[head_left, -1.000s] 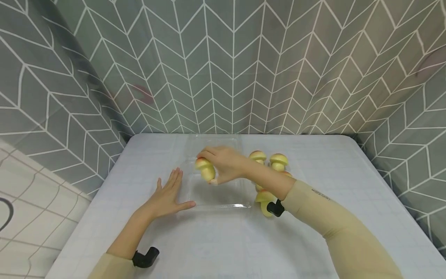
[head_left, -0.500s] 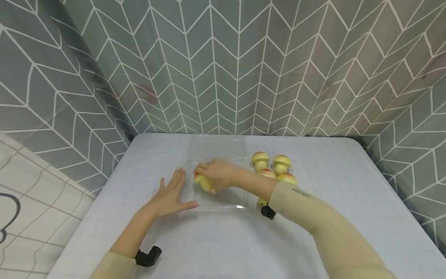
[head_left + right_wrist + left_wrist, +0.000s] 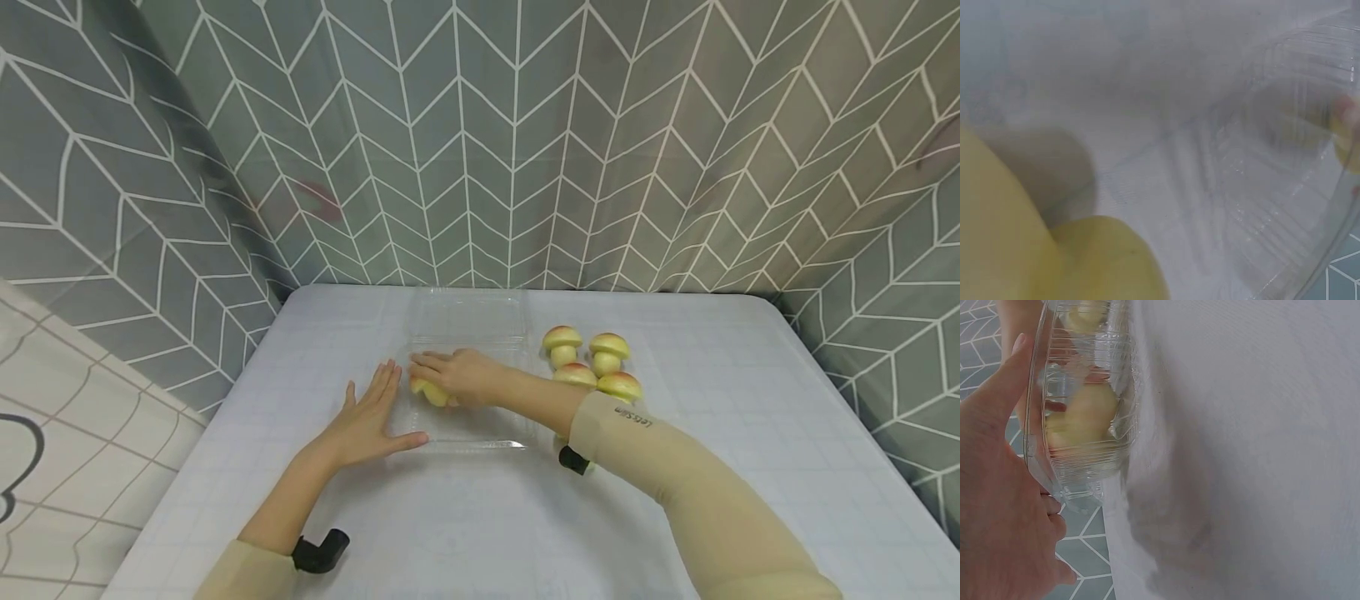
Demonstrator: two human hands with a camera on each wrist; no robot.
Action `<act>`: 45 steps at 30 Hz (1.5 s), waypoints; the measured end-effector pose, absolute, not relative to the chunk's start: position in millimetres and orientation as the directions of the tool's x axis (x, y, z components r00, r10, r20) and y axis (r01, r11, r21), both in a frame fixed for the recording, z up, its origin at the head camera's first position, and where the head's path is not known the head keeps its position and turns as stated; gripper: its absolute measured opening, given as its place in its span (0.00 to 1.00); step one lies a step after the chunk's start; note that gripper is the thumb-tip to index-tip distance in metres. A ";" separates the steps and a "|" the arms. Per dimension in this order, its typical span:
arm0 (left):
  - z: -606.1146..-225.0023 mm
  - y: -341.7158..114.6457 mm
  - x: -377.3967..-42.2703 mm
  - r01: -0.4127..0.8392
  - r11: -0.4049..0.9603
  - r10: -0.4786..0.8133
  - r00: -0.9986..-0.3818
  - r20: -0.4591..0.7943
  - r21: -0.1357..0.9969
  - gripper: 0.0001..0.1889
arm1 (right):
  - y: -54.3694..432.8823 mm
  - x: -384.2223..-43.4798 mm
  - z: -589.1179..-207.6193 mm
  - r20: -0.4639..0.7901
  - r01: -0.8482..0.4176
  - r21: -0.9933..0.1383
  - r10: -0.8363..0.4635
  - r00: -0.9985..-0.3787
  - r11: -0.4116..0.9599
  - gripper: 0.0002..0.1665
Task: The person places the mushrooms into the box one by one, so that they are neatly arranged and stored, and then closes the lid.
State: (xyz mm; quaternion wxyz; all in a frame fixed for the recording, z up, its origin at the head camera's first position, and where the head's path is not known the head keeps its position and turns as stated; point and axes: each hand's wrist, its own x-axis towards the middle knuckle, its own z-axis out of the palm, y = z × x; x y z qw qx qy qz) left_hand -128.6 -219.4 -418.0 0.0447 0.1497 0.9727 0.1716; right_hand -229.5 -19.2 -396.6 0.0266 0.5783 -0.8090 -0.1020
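Observation:
A clear plastic clamshell box (image 3: 480, 429) lies on the table with its lid (image 3: 468, 315) folded back. My right hand (image 3: 468, 377) reaches down into the box and holds a yellow mushroom (image 3: 431, 393) with a reddish cap at its left side; the fingers cover much of it. Through the box wall in the left wrist view, that mushroom (image 3: 1091, 409) shows blurred. My left hand (image 3: 363, 429) lies with fingers spread against the left and front edges of the box. Its thumb touches the rim in the left wrist view.
Right of the box stand several more mushrooms (image 3: 575, 375) in a group, some partly hidden under the right forearm. A white cloth covers the table (image 3: 480, 525). Behind it hangs a grey patterned curtain (image 3: 480, 167). A black wrist camera (image 3: 320, 552) sits on the left wrist.
My right hand has lowered the mushroom from above the box into its left part and shifted it slightly left. The left hand keeps its place at the box edge.

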 end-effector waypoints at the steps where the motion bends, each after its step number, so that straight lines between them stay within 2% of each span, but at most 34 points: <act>1: -418.4 -219.3 -128.7 0.277 0.897 0.307 -0.951 -0.035 0.345 0.61 | -19.0 -229.5 -396.9 -0.078 -0.925 0.214 -0.938 -0.337 0.314 0.52; 5: -419.0 -218.9 -128.6 0.276 0.899 0.307 -0.951 -0.041 0.339 0.61 | -17.8 -230.3 -398.9 -0.086 -0.910 0.262 -0.931 -0.355 0.323 0.56; 8: -418.6 -218.9 -128.4 0.275 0.897 0.309 -0.950 -0.046 0.345 0.61 | -17.1 -232.8 -400.1 -0.081 -0.909 0.247 -0.928 -0.364 0.335 0.59; 13: -418.3 -220.0 -128.7 0.281 0.896 0.315 -0.948 -0.048 0.343 0.61 | -12.1 -234.9 -393.2 -0.020 -0.906 0.126 -0.912 -0.410 0.405 0.63; 17: -417.5 -219.8 -129.0 0.282 0.896 0.315 -0.948 -0.044 0.343 0.61 | -0.5 -230.2 -379.6 0.034 -0.893 0.026 -0.893 -0.449 0.450 0.61; 22: -416.4 -219.2 -128.4 0.276 0.896 0.309 -0.950 -0.043 0.347 0.61 | 20.1 -227.8 -373.6 0.111 -0.878 -0.112 -0.872 -0.476 0.465 0.62; 25: -416.0 -218.8 -128.1 0.275 0.896 0.307 -0.951 -0.040 0.348 0.61 | 33.5 -226.7 -373.2 0.174 -0.875 -0.156 -0.859 -0.482 0.459 0.63; 31: -415.0 -218.3 -127.5 0.274 0.894 0.306 -0.951 -0.038 0.355 0.61 | 59.2 -223.4 -372.8 0.293 -0.887 -0.151 -0.837 -0.463 0.437 0.64; 39: -415.0 -218.5 -126.6 0.285 0.892 0.309 -0.951 -0.014 0.351 0.61 | 92.7 -216.7 -371.2 0.352 -0.866 -0.171 -0.792 -0.500 0.471 0.64; 45: -413.6 -217.8 -125.9 0.282 0.894 0.308 -0.951 -0.019 0.348 0.61 | 114.9 -211.5 -368.5 0.416 -0.868 -0.164 -0.765 -0.491 0.468 0.63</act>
